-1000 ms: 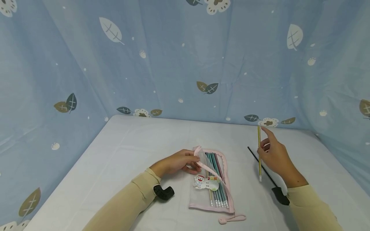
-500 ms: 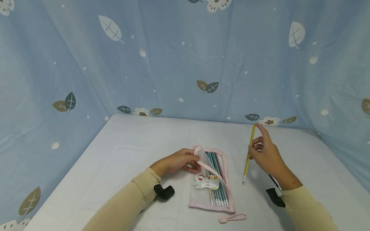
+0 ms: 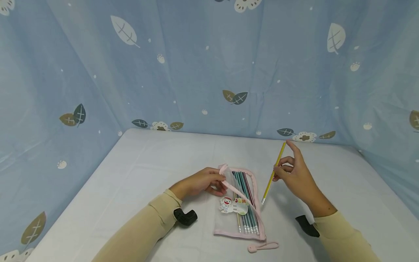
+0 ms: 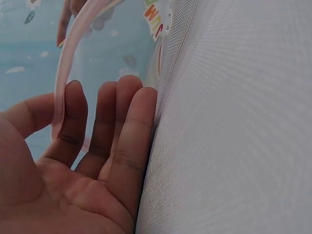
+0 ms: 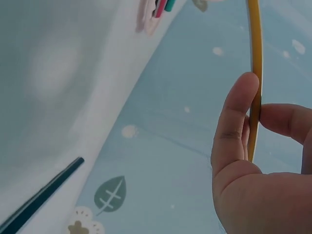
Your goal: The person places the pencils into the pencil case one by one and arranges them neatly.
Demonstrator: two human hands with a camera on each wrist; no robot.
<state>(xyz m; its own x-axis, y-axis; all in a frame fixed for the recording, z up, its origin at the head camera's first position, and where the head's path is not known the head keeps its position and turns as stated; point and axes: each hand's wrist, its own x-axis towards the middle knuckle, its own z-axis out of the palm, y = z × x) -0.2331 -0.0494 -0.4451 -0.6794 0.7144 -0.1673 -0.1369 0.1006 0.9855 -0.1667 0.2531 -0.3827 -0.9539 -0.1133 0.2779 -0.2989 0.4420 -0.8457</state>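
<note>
My left hand (image 3: 204, 182) pinches the pink zipper edge of a see-through mesh pencil pouch (image 3: 224, 223), lifting its flap at the upper left. Inside the pouch lie several pencils (image 3: 251, 222), mostly teal, erasers toward the near end. A yellow pencil (image 3: 269, 185) is in my right hand (image 3: 296, 178), pinched between thumb and fingers, with the index finger stretched to its upper end. It tilts, eraser end down, just right of the pouch and above the table. In the right wrist view a dark pencil (image 5: 44, 196) lies on the table; my right arm hides it in the head view.
A pink zipper pull (image 3: 262, 247) hangs off the pouch's near right corner. Black camera mounts (image 3: 185, 217) sit at both wrists. A blue patterned curtain (image 3: 196, 72) borders the white table (image 3: 147, 156) at the back and sides.
My right hand has moved left with the yellow pencil, which has gone from upright to slanted, eraser end swinging toward the pouch. My left hand still holds the pouch edge.
</note>
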